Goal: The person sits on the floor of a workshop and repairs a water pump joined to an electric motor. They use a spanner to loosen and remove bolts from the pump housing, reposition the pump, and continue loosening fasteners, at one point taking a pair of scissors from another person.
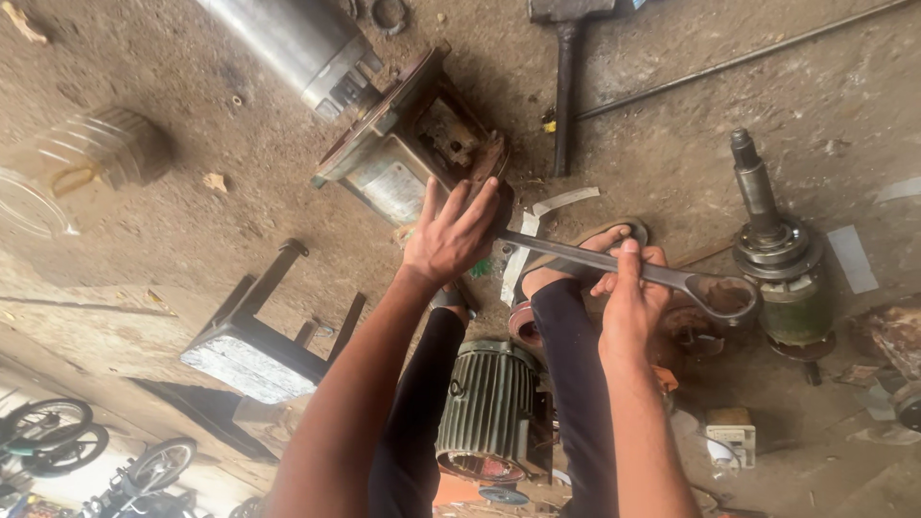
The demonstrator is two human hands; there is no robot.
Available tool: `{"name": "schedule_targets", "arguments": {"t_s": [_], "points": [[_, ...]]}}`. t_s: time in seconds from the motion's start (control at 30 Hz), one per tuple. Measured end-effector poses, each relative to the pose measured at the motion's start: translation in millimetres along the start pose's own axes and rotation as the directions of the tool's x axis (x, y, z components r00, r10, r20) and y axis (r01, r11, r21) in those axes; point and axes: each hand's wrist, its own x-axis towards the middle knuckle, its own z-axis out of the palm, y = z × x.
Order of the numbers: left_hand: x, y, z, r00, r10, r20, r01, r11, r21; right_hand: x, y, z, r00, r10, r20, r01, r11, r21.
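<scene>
The left hand lies flat on the motor housing on the floor, fingers spread open, gripping nothing. The wrench runs from beside that hand rightward. The right hand has its fingers closed around the wrench shaft. The ring end lies near the rotor.

Free room and obstacles. Bare concrete floor is left open to the left of the pump housing. Passage behind the housing is closed by the steel cylinder and, to the right, the hammer. The right side is barred by the long wrench and the upright shaft assembly; the near side is blocked by the ribbed motor and stool.
</scene>
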Motion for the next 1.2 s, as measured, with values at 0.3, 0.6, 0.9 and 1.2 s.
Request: {"name": "schedule_targets", "arguments": {"t_s": [0.3,0.6,0.9,1.2], "points": [[-4,-1,10,1.0,-0.001,-0.003,0.001,1.0,0.021,-1,3,-3,1.0,-0.017,0.025,0.017,1.0,0.009],[0,-2,13,0.994,0.012,0.105,-0.011,1.0,-0.009,-6,-1,4,0.999,-0.02,0.044,0.019,1.0,0.021],[3,16,-5,0.999,0.015,0.046,-0.011,0.996,-0.084,-32,42,28,0.997,-0.061,0.053,0.044,0.958,0.282],[63,119,-24,0.905,0.112,0.41,-0.143,0.989,0.047,-57,-48,-5,0.994,-0.101,-0.039,0.105,0.989,0.1]]}}
